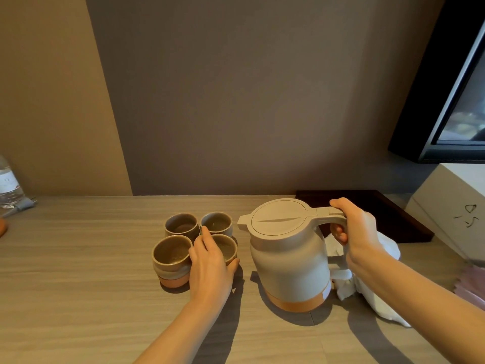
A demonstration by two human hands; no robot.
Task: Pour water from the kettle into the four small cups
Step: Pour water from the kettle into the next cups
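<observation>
A beige kettle (286, 256) with an orange base band stands upright on the wooden table (78, 285), lid closed, spout pointing left. My right hand (359, 232) is wrapped around its handle. To its left, several small grey-and-orange cups sit in a tight square: back left cup (181, 225), back right cup (217, 222), front left cup (172, 258), front right cup (227, 246). My left hand (210, 266) grips the front right cup from the near side, covering most of it.
Crumpled white tissue (367, 290) lies behind and right of the kettle. A dark tray (388, 206) and a white box (456, 206) stand at the back right. A water bottle (9, 182) stands at the far left edge. A screen (459, 101) hangs upper right.
</observation>
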